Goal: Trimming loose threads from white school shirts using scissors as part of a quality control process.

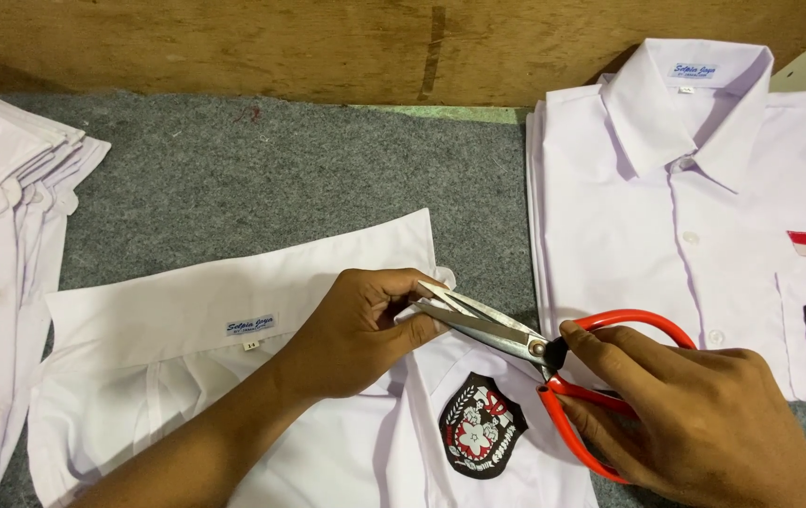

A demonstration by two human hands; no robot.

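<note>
On grey felt tabletop; plywood wall behind

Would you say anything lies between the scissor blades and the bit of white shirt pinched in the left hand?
Nothing visible does. The left hand pinches a fold of the white shirt by the collar end, and the tips of the red-handled scissors, held in the right hand, already meet that fold, their blades slightly parted.

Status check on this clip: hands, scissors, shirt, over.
Left hand pinching white shirt fabric at collar edge. Right hand gripping red-handled scissors, blades slightly open at the pinch. Folded shirt right, shirt stack left, both apart.
</note>
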